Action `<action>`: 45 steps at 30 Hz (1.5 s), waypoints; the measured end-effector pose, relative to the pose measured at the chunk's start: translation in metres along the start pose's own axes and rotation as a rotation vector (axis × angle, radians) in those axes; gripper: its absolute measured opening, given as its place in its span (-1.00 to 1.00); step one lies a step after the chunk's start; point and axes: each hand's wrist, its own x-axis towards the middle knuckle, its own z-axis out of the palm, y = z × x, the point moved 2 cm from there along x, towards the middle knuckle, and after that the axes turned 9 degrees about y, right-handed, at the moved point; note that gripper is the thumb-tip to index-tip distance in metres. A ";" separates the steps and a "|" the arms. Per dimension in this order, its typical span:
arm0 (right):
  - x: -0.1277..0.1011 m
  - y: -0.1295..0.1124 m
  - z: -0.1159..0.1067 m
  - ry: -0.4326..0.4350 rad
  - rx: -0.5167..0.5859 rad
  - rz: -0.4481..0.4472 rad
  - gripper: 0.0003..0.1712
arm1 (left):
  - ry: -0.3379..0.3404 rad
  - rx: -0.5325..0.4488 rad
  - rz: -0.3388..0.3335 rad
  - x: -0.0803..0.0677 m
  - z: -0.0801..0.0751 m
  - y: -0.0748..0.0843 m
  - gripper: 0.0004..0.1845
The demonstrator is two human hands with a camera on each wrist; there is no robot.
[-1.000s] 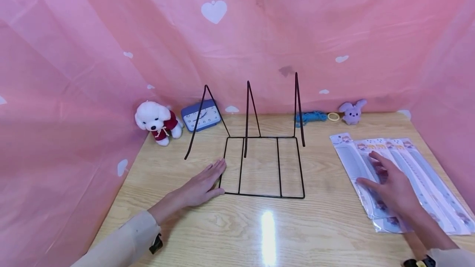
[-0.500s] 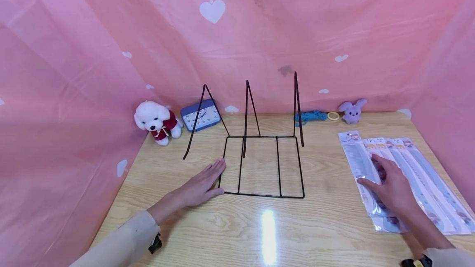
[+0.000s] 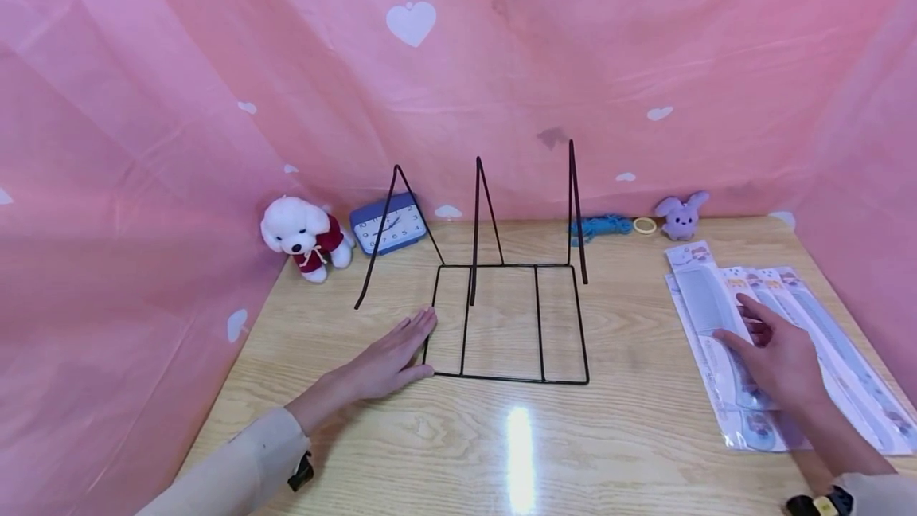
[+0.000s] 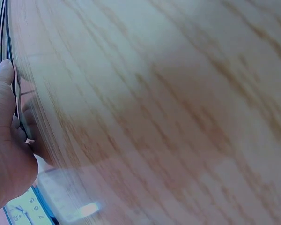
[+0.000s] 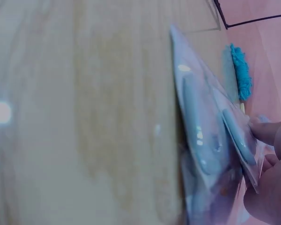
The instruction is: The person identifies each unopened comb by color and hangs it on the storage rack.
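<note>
Black wire rack (image 3: pixel 505 321): left hand (image 3: pixel 390 357) rests flat, fingers straight, against its left edge. Right wrist view alone shows right hand (image 3: pixel 781 353) pinching the lifted top comb packet (image 5: pixel 210 136).

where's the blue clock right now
In the head view the blue clock stands at the back left of the table, against the pink curtain, between the white plush dog and the black wire rack.

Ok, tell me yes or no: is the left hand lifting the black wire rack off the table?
No: the left hand lies flat beside the black wire rack, whose base rests on the wooden table.
</note>
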 end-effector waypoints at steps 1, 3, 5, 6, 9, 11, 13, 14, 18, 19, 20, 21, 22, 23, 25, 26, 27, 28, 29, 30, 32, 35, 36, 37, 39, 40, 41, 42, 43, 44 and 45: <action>0.001 0.000 -0.002 -0.002 0.004 0.013 -0.13 | 0.000 0.003 0.001 0.000 0.000 0.000 -0.07; 0.002 -0.002 -0.006 -0.015 0.011 0.040 -0.17 | 0.003 0.006 0.006 0.000 0.000 0.000 -0.07; 0.005 -0.006 -0.010 -0.033 0.017 0.064 -0.19 | 0.009 0.007 0.013 0.000 0.000 0.001 -0.07; 0.006 -0.008 -0.013 -0.042 0.027 0.077 -0.19 | 0.008 0.010 0.016 0.000 0.001 0.001 -0.07; 0.011 -0.017 -0.019 -0.050 0.064 0.099 -0.20 | 0.014 0.006 0.024 0.001 0.001 0.001 -0.07; 0.015 -0.025 -0.023 -0.042 0.104 0.110 -0.22 | 0.014 0.006 0.026 0.001 0.001 0.001 -0.07; 0.017 -0.034 -0.027 -0.041 0.150 0.123 -0.24 | 0.015 0.003 0.026 0.001 0.001 0.000 -0.08; 0.019 -0.040 -0.029 -0.041 0.174 0.129 -0.26 | 0.016 0.002 0.026 0.001 0.001 0.000 -0.08; 0.024 -0.063 -0.037 -0.065 0.277 0.150 -0.32 | 0.021 0.006 0.031 0.001 0.002 -0.001 -0.07; 0.025 -0.069 -0.039 -0.066 0.300 0.144 -0.36 | 0.023 0.008 0.033 0.002 0.002 -0.001 -0.07; 0.026 -0.075 -0.041 -0.068 0.322 0.134 -0.41 | 0.028 0.009 0.039 0.002 0.002 -0.002 -0.07; 0.027 -0.081 -0.043 -0.073 0.345 0.123 -0.46 | 0.027 0.009 0.038 0.002 0.002 -0.002 -0.07; 0.028 -0.086 -0.045 -0.078 0.368 0.112 -0.51 | 0.027 0.008 0.038 0.002 0.002 -0.002 -0.07; 0.028 -0.092 -0.046 -0.083 0.384 0.102 -0.56 | 0.026 0.006 0.037 0.002 0.003 -0.002 -0.07; 0.027 -0.104 -0.049 -0.091 0.417 0.079 -0.61 | 0.022 0.001 0.032 0.001 0.002 -0.002 -0.07; 0.025 -0.110 -0.051 -0.090 0.426 0.065 -0.61 | 0.026 -0.001 0.033 0.001 0.002 -0.001 -0.07; 0.024 -0.116 -0.052 -0.092 0.447 0.053 -0.62 | 0.021 -0.004 0.027 0.001 0.002 -0.001 -0.07; 0.023 -0.122 -0.053 -0.087 0.463 0.035 -0.62 | 0.021 -0.003 0.027 0.001 0.002 -0.001 -0.07; 0.022 -0.128 -0.054 -0.082 0.480 0.018 -0.63 | 0.022 -0.003 0.026 0.001 0.002 -0.001 -0.07; 0.020 -0.133 -0.056 -0.076 0.496 -0.003 -0.63 | 0.024 -0.004 0.025 0.000 0.001 0.000 -0.07; 0.018 -0.144 -0.058 -0.066 0.525 -0.039 -0.63 | 0.031 -0.006 0.031 0.000 0.000 0.000 -0.07; 0.012 -0.158 -0.062 -0.076 0.552 -0.086 -0.62 | 0.031 -0.006 0.035 0.000 -0.001 0.001 -0.07; 0.010 -0.162 -0.064 -0.083 0.556 -0.106 -0.62 | 0.031 -0.004 0.037 0.000 -0.001 0.002 -0.07; 0.008 -0.167 -0.066 -0.100 0.585 -0.122 -0.61 | 0.031 -0.001 0.040 0.000 -0.001 0.002 -0.07; 0.003 -0.175 -0.069 -0.143 0.680 -0.158 -0.58 | 0.030 0.002 0.041 -0.001 -0.002 0.002 -0.07; 0.001 -0.180 -0.071 -0.163 0.727 -0.178 -0.55 | 0.031 0.004 0.042 -0.001 -0.002 0.002 -0.07; -0.002 -0.184 -0.072 -0.178 0.751 -0.201 -0.51 | 0.033 0.005 0.042 -0.001 -0.002 0.002 -0.07; -0.005 -0.188 -0.074 -0.193 0.784 -0.222 -0.47 | 0.035 0.001 0.042 -0.001 -0.002 0.002 -0.07; -0.007 -0.191 -0.075 -0.209 0.813 -0.241 -0.44 | 0.039 -0.001 0.043 -0.001 -0.002 0.002 -0.07; -0.010 -0.195 -0.076 -0.209 0.797 -0.262 -0.40 | 0.041 -0.003 0.044 -0.001 -0.002 0.002 -0.07; -0.013 -0.198 -0.078 -0.207 0.765 -0.284 -0.37 | 0.041 -0.004 0.043 -0.001 -0.002 0.002 -0.07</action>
